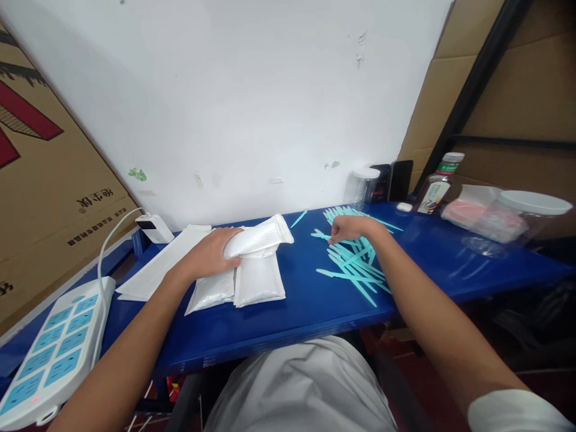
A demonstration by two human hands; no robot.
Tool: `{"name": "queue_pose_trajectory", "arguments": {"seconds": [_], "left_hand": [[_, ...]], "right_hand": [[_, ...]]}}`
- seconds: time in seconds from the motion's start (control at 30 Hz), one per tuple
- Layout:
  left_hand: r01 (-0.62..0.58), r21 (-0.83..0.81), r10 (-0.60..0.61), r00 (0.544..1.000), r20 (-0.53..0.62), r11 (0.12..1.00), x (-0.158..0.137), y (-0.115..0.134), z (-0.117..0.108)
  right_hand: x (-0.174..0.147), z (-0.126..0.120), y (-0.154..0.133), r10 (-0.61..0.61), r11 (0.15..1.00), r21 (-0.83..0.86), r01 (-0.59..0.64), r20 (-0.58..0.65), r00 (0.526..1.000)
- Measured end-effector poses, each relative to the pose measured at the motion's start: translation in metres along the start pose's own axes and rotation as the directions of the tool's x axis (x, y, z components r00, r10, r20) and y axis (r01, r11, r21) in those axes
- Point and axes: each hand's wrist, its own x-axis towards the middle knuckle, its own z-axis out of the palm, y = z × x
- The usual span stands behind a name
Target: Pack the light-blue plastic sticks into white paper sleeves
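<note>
My left hand (218, 249) is wrapped round a white plastic packet (258, 237), lifted and tilted over other packets. Beneath it, filled white packets (260, 282) lie side by side on the blue table. Over to the right, my right hand (348, 228) is closed in a pinch on a thin turquoise plastic stick (320, 234), shaped like a small knife. Several more such sticks (355, 267) lie in a loose pile under and around that hand. One stick (299, 218) rests apart near the wall.
Flat white bags (157, 270) lie at the table's left, by a small white device (154, 228) and a power strip (58, 348). Clear jars (363, 189), phones (399, 181), a bottle (435, 189) and a pink-filled bag (481, 216) stand at the right. A wall (270, 90) closes the back.
</note>
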Motion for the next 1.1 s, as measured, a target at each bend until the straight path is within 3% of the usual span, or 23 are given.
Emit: {"name": "queue_pose_trajectory", "arguments": {"seconds": [0.13,0.23,0.3,0.4,0.53,0.73,0.87,1.1], "left_hand": [[0.006,0.010,-0.006,1.000,0.005,1.000,0.000,0.004,0.002],[-0.005,0.014,0.005,1.000,0.002,1.000,0.001,0.003,0.004],[-0.006,0.021,0.006,1.000,0.002,1.000,0.001,0.002,0.005],[-0.015,0.025,0.015,1.000,-0.009,1.000,0.001,0.000,0.007],[-0.041,0.020,0.042,0.999,-0.026,0.999,0.001,0.005,0.007],[-0.095,0.054,0.100,0.990,-0.098,0.994,0.001,0.022,0.009],[-0.115,0.051,0.120,0.986,-0.118,0.992,0.002,0.027,0.010],[-0.130,0.032,0.133,0.970,-0.201,0.991,0.003,0.029,0.011]], "right_hand": [[-0.001,0.002,-0.006,-0.140,0.984,0.097,0.152,-0.118,0.983],[-0.009,0.000,-0.016,-0.271,0.909,0.255,0.329,-0.235,0.933],[-0.017,-0.001,-0.025,-0.367,0.812,0.386,0.438,-0.247,0.897],[-0.024,0.002,-0.040,-0.450,0.723,0.495,0.482,-0.191,0.872],[-0.022,0.012,-0.057,-0.483,0.759,0.411,0.504,-0.163,0.860],[-0.017,0.027,-0.078,-0.485,0.776,0.243,0.582,-0.360,0.797],[-0.020,0.030,-0.087,-0.467,0.693,0.322,0.645,-0.480,0.742],[-0.021,0.035,-0.098,-0.409,0.479,0.613,0.628,-0.477,0.778]]}}
